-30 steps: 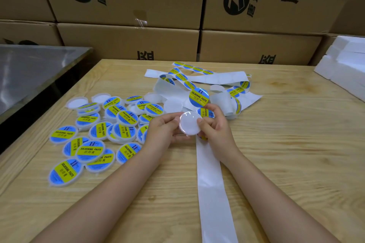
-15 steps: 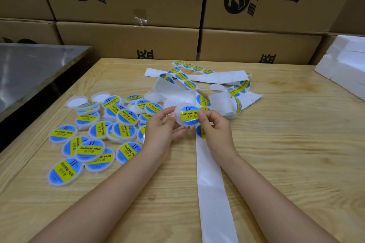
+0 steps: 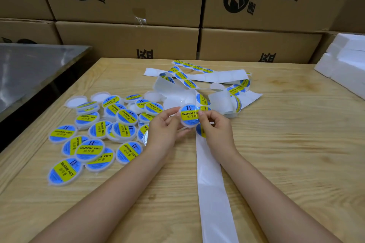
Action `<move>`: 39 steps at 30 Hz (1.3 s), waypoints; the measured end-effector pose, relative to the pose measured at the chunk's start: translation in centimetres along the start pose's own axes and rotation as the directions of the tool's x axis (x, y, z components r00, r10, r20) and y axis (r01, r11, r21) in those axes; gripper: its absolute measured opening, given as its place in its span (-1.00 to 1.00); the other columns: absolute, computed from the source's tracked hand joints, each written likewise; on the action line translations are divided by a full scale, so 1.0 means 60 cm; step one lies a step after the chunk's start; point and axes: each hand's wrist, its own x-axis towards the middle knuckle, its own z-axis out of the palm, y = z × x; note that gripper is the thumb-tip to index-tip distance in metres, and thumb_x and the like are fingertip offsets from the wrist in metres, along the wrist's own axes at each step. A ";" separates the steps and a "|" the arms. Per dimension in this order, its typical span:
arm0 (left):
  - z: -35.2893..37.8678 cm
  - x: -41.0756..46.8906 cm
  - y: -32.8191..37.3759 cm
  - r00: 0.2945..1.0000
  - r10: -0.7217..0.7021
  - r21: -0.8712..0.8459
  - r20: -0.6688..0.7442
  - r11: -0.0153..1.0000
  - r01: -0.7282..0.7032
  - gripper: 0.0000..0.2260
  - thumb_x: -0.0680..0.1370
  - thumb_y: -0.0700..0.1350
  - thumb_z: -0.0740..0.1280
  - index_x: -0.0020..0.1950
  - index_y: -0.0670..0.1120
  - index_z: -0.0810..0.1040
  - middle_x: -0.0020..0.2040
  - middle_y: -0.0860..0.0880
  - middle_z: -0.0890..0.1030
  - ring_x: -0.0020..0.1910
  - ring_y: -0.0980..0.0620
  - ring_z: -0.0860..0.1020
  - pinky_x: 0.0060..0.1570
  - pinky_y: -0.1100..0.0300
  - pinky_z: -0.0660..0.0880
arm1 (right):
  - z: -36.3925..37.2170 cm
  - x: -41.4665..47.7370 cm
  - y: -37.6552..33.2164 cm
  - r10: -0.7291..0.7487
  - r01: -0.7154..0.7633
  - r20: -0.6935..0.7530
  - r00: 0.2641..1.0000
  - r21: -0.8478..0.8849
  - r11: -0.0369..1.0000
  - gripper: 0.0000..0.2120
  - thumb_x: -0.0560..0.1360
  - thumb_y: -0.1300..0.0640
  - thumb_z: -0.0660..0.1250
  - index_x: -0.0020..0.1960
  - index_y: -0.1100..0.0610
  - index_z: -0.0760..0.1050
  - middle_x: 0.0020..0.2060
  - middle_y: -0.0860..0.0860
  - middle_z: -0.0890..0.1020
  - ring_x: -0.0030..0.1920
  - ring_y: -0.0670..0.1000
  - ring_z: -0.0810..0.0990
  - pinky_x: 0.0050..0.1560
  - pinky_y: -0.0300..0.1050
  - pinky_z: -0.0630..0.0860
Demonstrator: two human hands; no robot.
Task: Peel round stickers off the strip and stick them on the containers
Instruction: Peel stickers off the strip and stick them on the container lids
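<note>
Holding one labelled container [image 3: 189,116], left hand [image 3: 164,130] and right hand [image 3: 215,128] curl both grips round it.

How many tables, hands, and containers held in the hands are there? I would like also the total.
Tables: 2, wooden table and metal table
Hands: 2, left hand and right hand
Held container: 1
Total: 5
</note>
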 end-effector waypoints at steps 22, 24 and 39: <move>0.001 -0.003 -0.014 0.982 0.188 0.216 -0.027 0.960 -0.178 -0.87 0.51 -0.29 0.33 -0.13 -0.06 0.52 -0.35 0.04 0.65 -0.27 0.11 0.64 -0.17 0.20 0.60 | -0.002 -0.010 -0.014 -0.085 0.063 -0.073 0.994 -0.263 0.963 -0.83 0.46 0.09 0.41 -0.26 0.15 0.57 -0.27 -0.02 0.56 -0.15 0.01 0.53 -0.11 -0.14 0.41; 0.003 -0.007 -0.015 0.972 0.236 0.264 -0.016 0.938 -0.224 -0.86 0.50 -0.28 0.35 -0.14 -0.04 0.52 -0.31 0.02 0.65 -0.26 0.12 0.64 -0.16 0.25 0.58 | -0.003 -0.011 -0.017 -0.098 0.070 -0.095 0.991 -0.266 0.961 -0.84 0.43 0.09 0.43 -0.28 0.12 0.59 -0.28 0.01 0.57 -0.13 0.03 0.54 -0.08 -0.13 0.42; 0.001 -0.011 -0.011 0.951 0.305 0.238 0.056 0.921 -0.309 -0.82 0.49 -0.33 0.35 -0.15 -0.05 0.50 -0.34 0.11 0.66 -0.27 0.21 0.64 -0.23 0.42 0.50 | 0.007 -0.025 -0.030 -0.152 0.087 -0.107 0.983 -0.459 0.884 -0.70 0.36 -0.12 0.45 -0.07 0.09 0.65 -0.23 -0.02 0.62 -0.14 0.02 0.55 0.01 0.12 0.44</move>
